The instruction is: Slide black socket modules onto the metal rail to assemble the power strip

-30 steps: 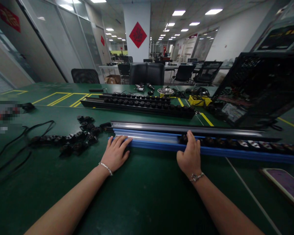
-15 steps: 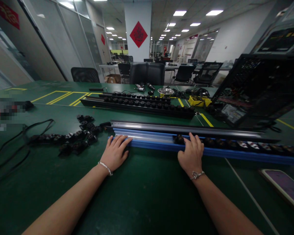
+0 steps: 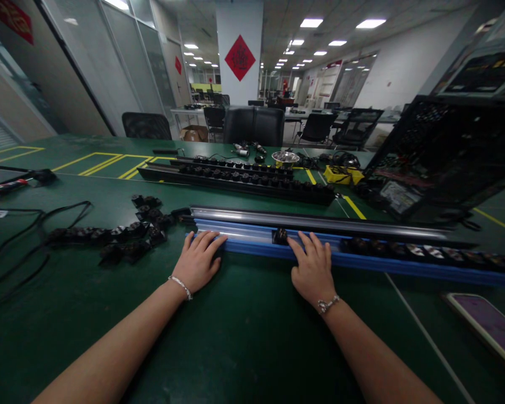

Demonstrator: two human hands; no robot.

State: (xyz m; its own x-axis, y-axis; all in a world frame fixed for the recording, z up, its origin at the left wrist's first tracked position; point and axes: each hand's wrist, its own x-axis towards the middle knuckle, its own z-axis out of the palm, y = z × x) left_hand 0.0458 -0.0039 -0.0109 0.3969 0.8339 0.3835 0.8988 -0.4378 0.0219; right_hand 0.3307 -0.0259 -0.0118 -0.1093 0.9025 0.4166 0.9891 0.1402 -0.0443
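A long blue rail [image 3: 252, 245] with a pale channel lies across the green table in front of me. My left hand [image 3: 197, 257] rests over the rail's left end, fingers stretched and spread, thumb apart on the near side. My right hand [image 3: 313, 266] lies at the middle of the rail with its fingers apart. Its index fingertip touches a small black module [image 3: 280, 236] sitting in the channel. Farther right, a row of several dark modules [image 3: 412, 251] sits in the same rail, apart from this one.
Behind the blue rail lies a black rail [image 3: 320, 220], and farther back another black rail [image 3: 235, 182] with modules. Loose black modules [image 3: 147, 221] and a cable [image 3: 67, 216] lie left. A phone [image 3: 488, 322] and an open computer case [image 3: 437, 151] are right; a screwdriver [image 3: 6, 186] lies far left.
My right hand has moved left along the blue rail, and the single black module has slid left with it, away from the row. My left hand has stayed put.
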